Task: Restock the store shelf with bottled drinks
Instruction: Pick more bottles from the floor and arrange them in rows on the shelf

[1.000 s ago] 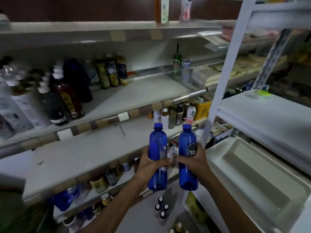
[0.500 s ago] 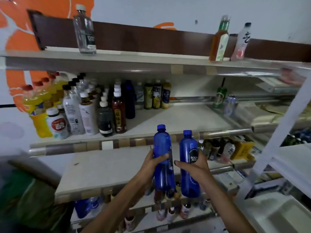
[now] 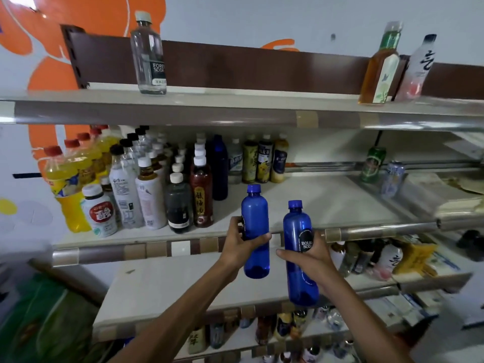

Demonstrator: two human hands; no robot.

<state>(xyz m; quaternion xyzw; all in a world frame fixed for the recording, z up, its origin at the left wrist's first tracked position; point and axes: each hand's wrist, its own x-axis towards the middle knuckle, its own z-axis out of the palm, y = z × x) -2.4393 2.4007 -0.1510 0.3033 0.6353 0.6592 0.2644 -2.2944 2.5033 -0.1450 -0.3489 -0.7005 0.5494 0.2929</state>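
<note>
In front of middle shelf [image 3: 327,203], head view: two blue bottles upright, apart. Left hand [image 3: 237,243] curled round left blue bottle [image 3: 255,213], right hand [image 3: 311,255] round right blue bottle [image 3: 297,226]. Two cans [image 3: 369,165] on shelf, three bottles [image 3: 149,56] on top shelf [image 3: 235,100].

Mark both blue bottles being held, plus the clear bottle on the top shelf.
Left blue bottle [image 3: 255,218]: head view, upper body.
Right blue bottle [image 3: 294,226]: head view, upper body left of label.
Clear bottle [image 3: 148,53]: head view, middle of body.
</note>
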